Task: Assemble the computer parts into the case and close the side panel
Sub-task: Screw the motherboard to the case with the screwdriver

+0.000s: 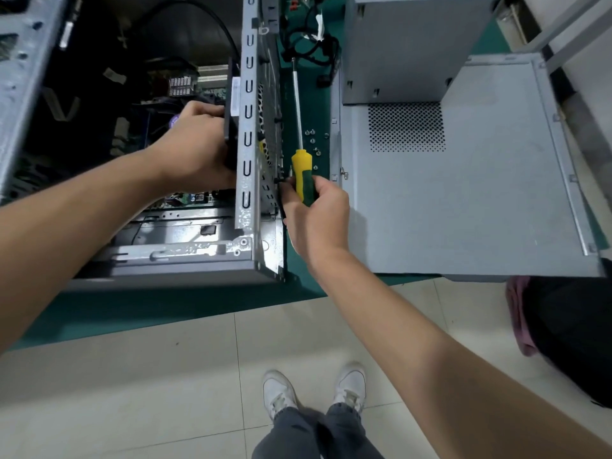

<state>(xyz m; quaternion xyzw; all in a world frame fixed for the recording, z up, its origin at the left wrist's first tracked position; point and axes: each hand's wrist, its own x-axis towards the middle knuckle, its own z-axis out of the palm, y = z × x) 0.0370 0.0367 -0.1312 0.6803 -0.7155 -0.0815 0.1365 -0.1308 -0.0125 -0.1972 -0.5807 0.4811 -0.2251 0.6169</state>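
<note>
While my left hand [195,147] reaches into the open case [246,134] at centre left and grasps a black part, likely the fan [230,127], against the inside of the rear wall, my right hand [314,213] is curled round the screwdriver [303,173] by its yellow-green handle, just outside that wall. Its fingertips also seem to pinch something small and dark at the perforated metal, perhaps a screw; I cannot tell for sure. The shaft points toward the top of the frame, lying over the green surface [308,260].

I judge the job to be mid-way. A board and cables already sit inside the case, so some parts are in. The fan looks not yet fastened, since I am holding it in place. Loose screws [313,140] lie on the surface just right of the shaft. The side panel [463,193] lies flat at centre right, well apart from the case, so closing is left to do. A grey box [407,44] stands on it at upper right.
</note>
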